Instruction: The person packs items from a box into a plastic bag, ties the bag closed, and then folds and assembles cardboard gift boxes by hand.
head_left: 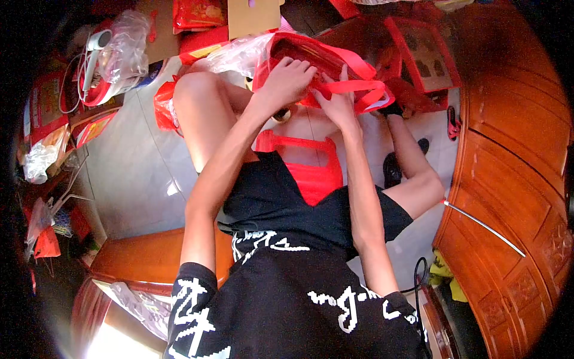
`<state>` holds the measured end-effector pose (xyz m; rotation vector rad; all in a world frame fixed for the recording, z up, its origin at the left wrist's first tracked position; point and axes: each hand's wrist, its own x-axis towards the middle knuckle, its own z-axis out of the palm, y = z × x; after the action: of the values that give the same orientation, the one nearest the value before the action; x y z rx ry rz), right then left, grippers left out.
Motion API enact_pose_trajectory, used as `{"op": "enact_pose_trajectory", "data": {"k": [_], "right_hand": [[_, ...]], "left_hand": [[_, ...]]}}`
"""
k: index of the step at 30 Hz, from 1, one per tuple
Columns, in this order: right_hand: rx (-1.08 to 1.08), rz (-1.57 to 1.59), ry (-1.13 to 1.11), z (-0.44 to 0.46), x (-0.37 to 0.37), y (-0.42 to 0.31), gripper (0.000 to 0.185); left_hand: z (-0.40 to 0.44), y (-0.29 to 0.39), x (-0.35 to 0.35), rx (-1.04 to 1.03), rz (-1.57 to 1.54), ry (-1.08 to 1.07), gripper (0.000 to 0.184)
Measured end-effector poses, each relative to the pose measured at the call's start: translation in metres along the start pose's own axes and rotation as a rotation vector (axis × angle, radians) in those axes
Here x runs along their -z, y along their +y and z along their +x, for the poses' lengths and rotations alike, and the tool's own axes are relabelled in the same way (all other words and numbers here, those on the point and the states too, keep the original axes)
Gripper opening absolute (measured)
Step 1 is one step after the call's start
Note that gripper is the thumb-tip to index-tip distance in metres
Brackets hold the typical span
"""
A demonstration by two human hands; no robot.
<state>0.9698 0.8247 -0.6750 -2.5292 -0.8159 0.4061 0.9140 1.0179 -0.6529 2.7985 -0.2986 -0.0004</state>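
Observation:
A red tote bag (281, 52) with wide red straps is held up in front of my knees, its mouth towards me. My left hand (290, 82) has its fingers bent over the near left part of the bag's rim. On the right, my right hand (336, 103) grips the near edge beside a strap (365, 90), thumb and fingers apart around it. What lies inside the bag is mostly hidden by my hands and the bag's side. Clear plastic wrap (236, 57) lies against the bag's left side.
A red item with a handle-like opening (311, 173) is between my thighs. A red plastic bag (165, 106) stands by my left knee. Left are a white corded device (95, 51) and plastic packaging (127, 48). A red-framed box (426, 57) and wooden panelling (508, 149) stand right.

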Motion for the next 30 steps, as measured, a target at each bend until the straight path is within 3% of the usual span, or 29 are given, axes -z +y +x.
{"op": "enact_pose_trajectory", "data": {"k": [1,3,4,7,10,13,16,19,22,26,29,30], "right_hand": [[0.026,-0.161,0.031,-0.005,0.002,-0.003,0.073],[0.038,-0.012,0.143,-0.018,-0.005,0.001,0.062],[0.045,0.052,0.13,-0.028,-0.006,0.006,0.058],[0.071,0.23,-0.043,-0.061,0.01,0.008,0.044],[-0.033,0.587,0.053,-0.076,0.039,-0.032,0.034],[0.105,0.314,0.213,-0.098,0.032,-0.003,0.028],[-0.294,0.653,0.305,-0.109,0.071,-0.029,0.018],[-0.24,0.68,0.389,-0.103,0.078,-0.041,0.018],[-0.179,0.588,0.077,-0.118,0.07,-0.034,0.02],[-0.514,0.224,-0.254,-0.134,0.081,-0.025,0.024],[-0.36,-0.024,0.117,-0.127,0.091,-0.005,0.031],[-0.422,0.095,0.219,-0.12,0.087,0.006,0.034]], "left_hand": [[-0.004,-0.003,-0.004,-0.009,0.019,-0.015,0.046],[-0.001,-0.005,0.013,-0.028,0.061,-0.036,0.037],[0.002,-0.003,0.025,-0.006,0.061,-0.168,0.021],[0.001,-0.006,0.007,-0.181,-0.074,-0.195,0.017],[-0.001,-0.001,-0.008,-0.185,-0.081,-0.204,0.029],[0.003,-0.003,0.005,-0.139,-0.146,-0.229,0.04],[0.002,0.004,0.014,-0.132,-0.209,-0.207,0.043],[0.003,0.009,0.005,-0.128,-0.217,-0.248,0.044],[0.003,-0.001,-0.012,-0.084,-0.275,-0.248,0.04],[0.005,0.004,0.008,-0.042,-0.277,-0.3,0.036],[0.005,0.003,0.002,-0.065,-0.268,-0.286,0.037],[0.003,0.004,0.003,-0.064,-0.272,-0.272,0.038]]}}
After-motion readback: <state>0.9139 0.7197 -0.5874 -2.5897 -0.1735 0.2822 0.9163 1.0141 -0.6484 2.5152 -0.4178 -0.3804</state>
